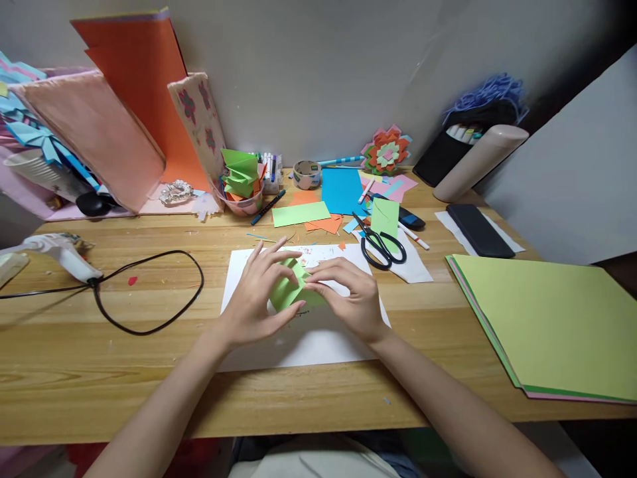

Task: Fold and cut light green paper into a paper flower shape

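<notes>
We find two hands at work above the tabletop (149,362). The left hand (259,289) is spread wide, its fingers fanned and its thumb well apart from the index finger; the paper lies between these two, and we cannot tell how firmly they bear on it. The right hand (351,295) is narrowed to a pinch, thumb and fingertips meeting at the right part of one folded light-green paper (284,292). That paper is over the white sheet (318,345), near the middle of the tabletop.

We count, behind the hands, one pair of black-handled scissors (377,245), its blades pointing up and left; one light-green strip (300,214); one light-green rectangle (385,216), partly beneath the scissors; one blue sheet (341,190); one tape roll (307,174); and one layered paper flower (387,154) close to the wall.

To the right we record one black phone (480,230) and one stack of coloured sheets (552,322), yellow uppermost. To the left we note one black cord (149,330), looped on the wood. The small orange scraps overlap, so we cannot give their number.
</notes>
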A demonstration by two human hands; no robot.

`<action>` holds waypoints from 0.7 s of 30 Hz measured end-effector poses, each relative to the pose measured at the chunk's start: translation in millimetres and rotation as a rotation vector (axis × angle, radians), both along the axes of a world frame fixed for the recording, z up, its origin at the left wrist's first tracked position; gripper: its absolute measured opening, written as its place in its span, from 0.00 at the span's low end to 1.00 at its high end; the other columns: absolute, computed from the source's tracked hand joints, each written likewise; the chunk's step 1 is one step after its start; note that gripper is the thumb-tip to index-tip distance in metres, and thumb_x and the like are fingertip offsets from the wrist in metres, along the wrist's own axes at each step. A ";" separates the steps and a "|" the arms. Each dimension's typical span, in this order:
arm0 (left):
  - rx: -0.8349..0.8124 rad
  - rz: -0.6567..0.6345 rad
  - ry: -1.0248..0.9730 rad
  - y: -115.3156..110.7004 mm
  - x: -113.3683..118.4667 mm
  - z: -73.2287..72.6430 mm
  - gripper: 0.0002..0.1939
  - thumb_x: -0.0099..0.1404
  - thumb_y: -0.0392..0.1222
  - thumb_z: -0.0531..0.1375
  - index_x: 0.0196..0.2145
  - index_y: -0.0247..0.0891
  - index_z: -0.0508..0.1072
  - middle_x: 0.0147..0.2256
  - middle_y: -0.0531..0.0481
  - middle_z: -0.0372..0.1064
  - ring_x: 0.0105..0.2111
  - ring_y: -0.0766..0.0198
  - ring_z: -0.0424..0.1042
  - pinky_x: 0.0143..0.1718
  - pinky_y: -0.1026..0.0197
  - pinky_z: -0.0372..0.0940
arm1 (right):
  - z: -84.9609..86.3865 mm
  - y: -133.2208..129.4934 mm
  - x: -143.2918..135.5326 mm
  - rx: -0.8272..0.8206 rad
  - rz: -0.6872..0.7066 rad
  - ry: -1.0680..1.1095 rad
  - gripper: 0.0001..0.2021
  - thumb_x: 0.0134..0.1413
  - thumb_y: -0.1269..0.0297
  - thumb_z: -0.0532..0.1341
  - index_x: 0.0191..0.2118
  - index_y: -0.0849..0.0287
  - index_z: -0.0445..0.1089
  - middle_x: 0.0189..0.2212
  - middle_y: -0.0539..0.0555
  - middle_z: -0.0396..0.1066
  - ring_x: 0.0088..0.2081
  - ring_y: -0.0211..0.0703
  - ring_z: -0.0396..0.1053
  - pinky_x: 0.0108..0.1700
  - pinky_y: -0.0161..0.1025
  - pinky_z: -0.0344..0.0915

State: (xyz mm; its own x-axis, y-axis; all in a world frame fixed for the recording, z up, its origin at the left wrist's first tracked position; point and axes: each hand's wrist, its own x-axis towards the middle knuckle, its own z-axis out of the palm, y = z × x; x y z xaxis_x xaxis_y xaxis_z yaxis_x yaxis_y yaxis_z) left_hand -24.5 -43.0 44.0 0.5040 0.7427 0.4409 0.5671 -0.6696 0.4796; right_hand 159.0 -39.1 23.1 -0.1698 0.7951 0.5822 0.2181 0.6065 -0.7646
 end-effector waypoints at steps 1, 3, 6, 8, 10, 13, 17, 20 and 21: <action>-0.006 -0.007 0.011 0.2 0.1 -0.7 0.10 0.55 0.38 0.59 0.35 0.41 0.63 0.51 0.42 0.63 0.60 0.50 0.50 0.59 0.39 0.40 | -0.5 -0.4 -0.4 0.005 0.010 -0.010 0.05 0.49 0.71 0.63 0.32 0.55 0.74 0.30 0.53 0.73 0.36 0.43 0.71 0.39 0.42 0.68; -0.020 -0.027 0.034 1.1 -0.3 -3.0 0.08 0.55 0.35 0.58 0.34 0.41 0.62 0.50 0.43 0.65 0.59 0.51 0.52 0.59 0.38 0.38 | -1.3 -0.9 -1.3 0.011 0.027 -0.031 0.04 0.50 0.70 0.62 0.32 0.55 0.74 0.30 0.53 0.73 0.35 0.44 0.71 0.38 0.42 0.68; -0.031 -0.055 0.048 2.7 -1.3 -7.6 0.08 0.55 0.33 0.56 0.33 0.40 0.62 0.45 0.44 0.67 0.53 0.54 0.61 0.59 0.38 0.38 | -1.7 -0.9 -2.5 0.020 0.039 -0.045 0.04 0.51 0.70 0.62 0.32 0.55 0.74 0.30 0.54 0.73 0.35 0.43 0.70 0.38 0.42 0.68; -0.023 -0.058 0.044 3.5 -1.6 -10.8 0.08 0.55 0.32 0.55 0.34 0.40 0.62 0.43 0.44 0.67 0.50 0.56 0.64 0.59 0.39 0.39 | -1.7 -0.7 -3.1 0.012 0.044 -0.045 0.04 0.51 0.70 0.62 0.32 0.55 0.73 0.30 0.54 0.73 0.35 0.43 0.70 0.38 0.42 0.68; -0.001 -0.058 0.057 4.1 -1.4 -13.3 0.09 0.55 0.32 0.54 0.36 0.39 0.62 0.41 0.45 0.66 0.48 0.58 0.65 0.59 0.40 0.41 | -1.4 -0.6 -3.5 -0.003 0.048 -0.044 0.04 0.51 0.71 0.62 0.32 0.56 0.73 0.31 0.54 0.73 0.36 0.43 0.70 0.39 0.41 0.68; 0.031 -0.057 0.088 4.4 -0.7 -14.4 0.10 0.57 0.32 0.53 0.37 0.39 0.62 0.40 0.45 0.65 0.47 0.59 0.64 0.59 0.40 0.43 | -0.2 -0.1 -3.5 -0.018 0.055 -0.034 0.04 0.51 0.71 0.62 0.32 0.56 0.72 0.31 0.54 0.73 0.37 0.42 0.70 0.40 0.41 0.67; 0.021 -0.049 0.058 3.8 -0.5 -12.7 0.08 0.57 0.31 0.52 0.36 0.39 0.61 0.40 0.46 0.65 0.46 0.60 0.64 0.59 0.41 0.44 | 2.6 2.9 -0.7 -0.057 0.103 -0.037 0.04 0.50 0.69 0.63 0.35 0.57 0.71 0.33 0.54 0.72 0.38 0.42 0.70 0.42 0.41 0.67; 0.004 -0.035 0.017 3.4 -1.8 -12.1 0.08 0.58 0.31 0.52 0.36 0.40 0.60 0.40 0.46 0.65 0.45 0.60 0.64 0.58 0.42 0.47 | 4.1 6.9 4.0 -0.145 0.148 -0.050 0.12 0.47 0.65 0.65 0.39 0.57 0.68 0.37 0.54 0.71 0.40 0.43 0.69 0.43 0.41 0.67; 0.005 -0.030 0.001 3.4 -2.3 -12.3 0.08 0.58 0.31 0.53 0.36 0.40 0.60 0.40 0.46 0.64 0.46 0.60 0.64 0.57 0.42 0.48 | 4.2 8.1 5.8 -0.179 0.164 -0.056 0.14 0.45 0.64 0.66 0.40 0.57 0.66 0.38 0.55 0.71 0.41 0.44 0.69 0.43 0.42 0.67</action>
